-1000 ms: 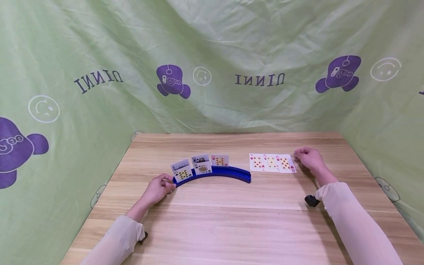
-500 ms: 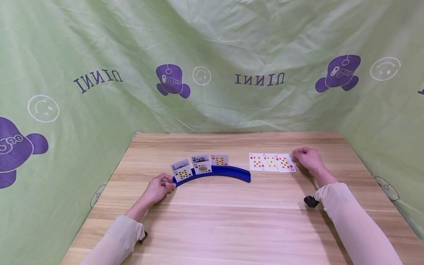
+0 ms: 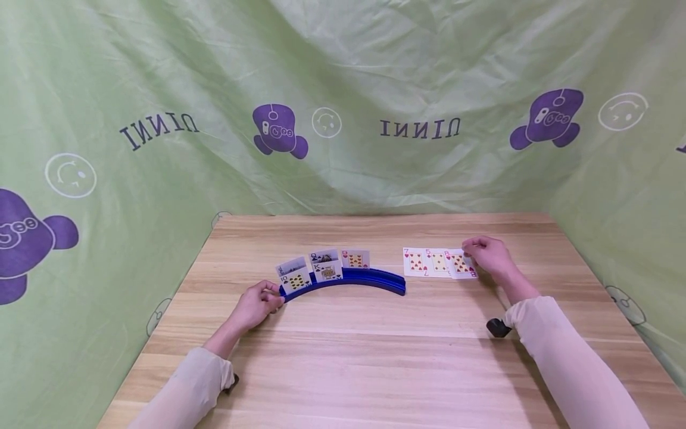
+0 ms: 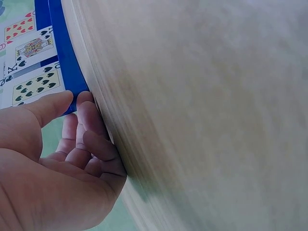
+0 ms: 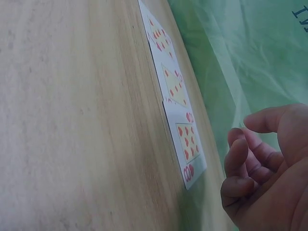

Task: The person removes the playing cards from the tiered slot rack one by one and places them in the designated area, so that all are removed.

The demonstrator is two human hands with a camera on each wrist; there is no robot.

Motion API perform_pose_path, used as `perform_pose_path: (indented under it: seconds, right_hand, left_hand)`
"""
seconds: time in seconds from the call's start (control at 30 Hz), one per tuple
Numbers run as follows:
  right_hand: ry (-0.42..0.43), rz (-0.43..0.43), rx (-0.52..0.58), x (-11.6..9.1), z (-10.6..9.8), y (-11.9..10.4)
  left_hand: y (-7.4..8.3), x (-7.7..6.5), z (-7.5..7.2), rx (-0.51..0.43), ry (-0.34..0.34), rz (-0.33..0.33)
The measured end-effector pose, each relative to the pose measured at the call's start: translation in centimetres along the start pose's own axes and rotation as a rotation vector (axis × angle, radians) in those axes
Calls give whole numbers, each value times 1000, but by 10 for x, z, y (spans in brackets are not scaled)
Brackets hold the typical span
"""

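Observation:
My left hand point(image 3: 256, 307) pinches the left end of a curved blue card holder point(image 3: 375, 281) between thumb and fingers. Standing in it are the ten of spades point(image 3: 296, 282) before a mostly covered card, the king of spades point(image 3: 328, 272) before a queen point(image 3: 324, 257), and the nine of hearts point(image 3: 356, 260). To the right, a seven of hearts point(image 3: 415, 263), a five of diamonds point(image 3: 437, 261) and an eight of hearts point(image 5: 188, 143) lie face up, overlapping in a row. Beside the eight hovers my right hand point(image 3: 490, 256), fingers loosely bent, nothing between them in the right wrist view.
The wooden table point(image 3: 343, 357) runs back to a green printed curtain point(image 3: 343, 179), which also hangs at both sides. Black devices sit at the left cuff point(image 3: 231, 385) and the right cuff point(image 3: 498, 327).
My right hand has moved left, from beside the eight of hearts to overlapping its right edge in the head view. The left hand and the card holder have stayed put.

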State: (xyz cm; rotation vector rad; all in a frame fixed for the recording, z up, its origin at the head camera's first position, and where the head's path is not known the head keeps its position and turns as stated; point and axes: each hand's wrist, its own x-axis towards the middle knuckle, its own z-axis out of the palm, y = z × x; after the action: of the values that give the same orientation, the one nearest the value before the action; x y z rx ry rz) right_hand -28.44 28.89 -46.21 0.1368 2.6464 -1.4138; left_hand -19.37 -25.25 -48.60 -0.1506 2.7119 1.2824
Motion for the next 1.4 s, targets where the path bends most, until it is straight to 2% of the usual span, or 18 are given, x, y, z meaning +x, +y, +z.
perform_pose_path:
  seconds: [0.43,0.93,1.4]
  right_hand:
    - [-42,-14,51,-1,5,-7]
    - [-64,-32,58,-8,12,-23]
    - [-80,-93,95,-10,25,-34]
  left_hand:
    - [0,-1,1,-3,3,1]
    - [1,-2,1,2,0,-3]
    - [1,-1,0,12,0,3]
